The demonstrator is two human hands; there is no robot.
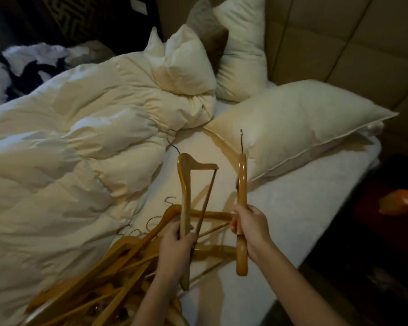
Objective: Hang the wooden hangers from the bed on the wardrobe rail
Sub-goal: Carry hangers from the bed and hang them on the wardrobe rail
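Left hand: my left hand (178,241) is clamped around one arm of a wooden hanger (186,191), lifted off the bed with its wire hook pointing away toward the duvet.
Right hand: my right hand (251,225) is closed on a second hanger (242,184), seen edge-on, hook uppermost, raised just in front of the near pillow (299,123).
Pile: a heap of wooden hangers (108,274) lies on the bed (304,198) below my left forearm, arms crossed over one another and several metal hooks sticking out toward the duvet (68,149); I cannot count them.
Loose ones: at least two more hangers lie flat on the sheet between and under my hands.
Wardrobe rail: not in view; I cannot tell whether anything hangs on it.
Progress: I judge this early or mid-way, since two hangers are picked up and most of the visible stock sits on the bed.
Left to do: carry this pair to the rail, hook them on, then come back for the pile, likely over many trips.
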